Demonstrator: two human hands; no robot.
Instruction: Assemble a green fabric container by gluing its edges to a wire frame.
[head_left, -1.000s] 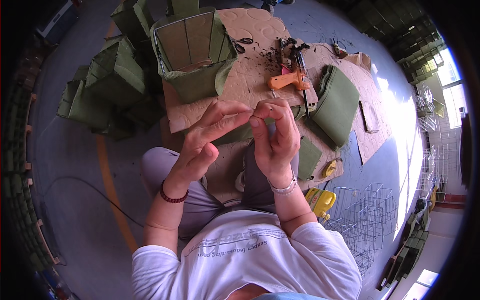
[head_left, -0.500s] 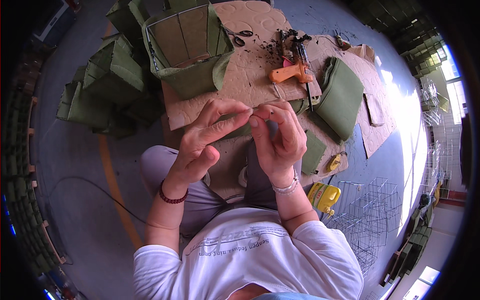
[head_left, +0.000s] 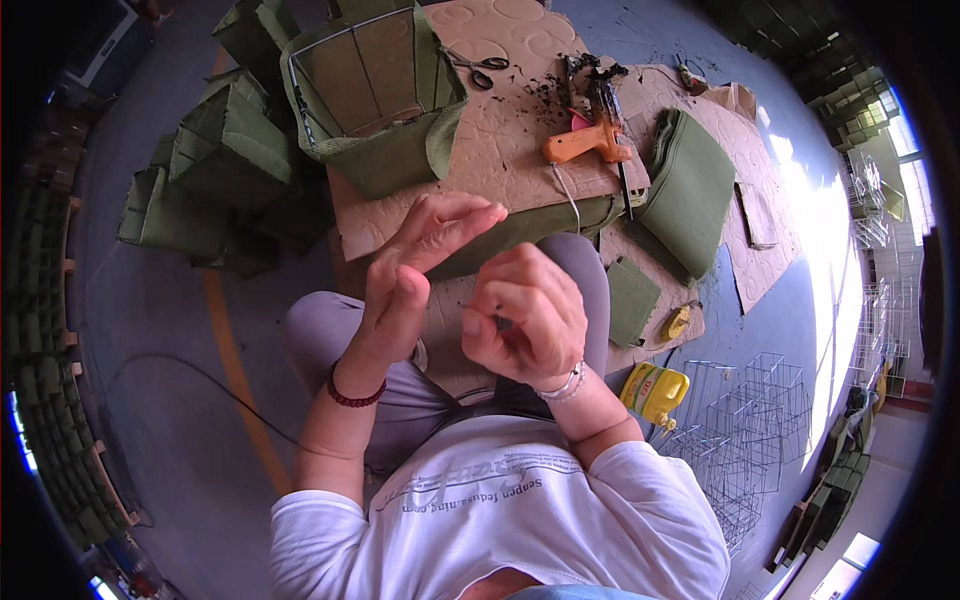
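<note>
Green cloth (head_left: 535,224) in a long fold lies just beyond your fingers, at the near edge of the cardboard (head_left: 500,140); its long axis runs aslant, from behind your left hand (head_left: 400,262) up and away to the right, toward the orange glue gun (head_left: 585,143); your left fingertips come closest to it in this view, overlapping its outline, though both hands look raised above it and touch cannot be told; left fingers stretched out side by side, thumb apart from them, nothing seen in the grasp; your right hand (head_left: 540,308) sits nearer your body, just beside the left but apart from it, fingers curled in toward the thumb; whether they pinch anything small, you cannot tell from here; the gun lies past the fold, ahead and a little right, its handle end turned leftward; the green fabric stack (head_left: 690,195) is farther right, on your right hand's side; the cloth-lined wire basket (head_left: 385,165) stands ahead and left, beyond your left fingers, mouth tilted toward you.
</note>
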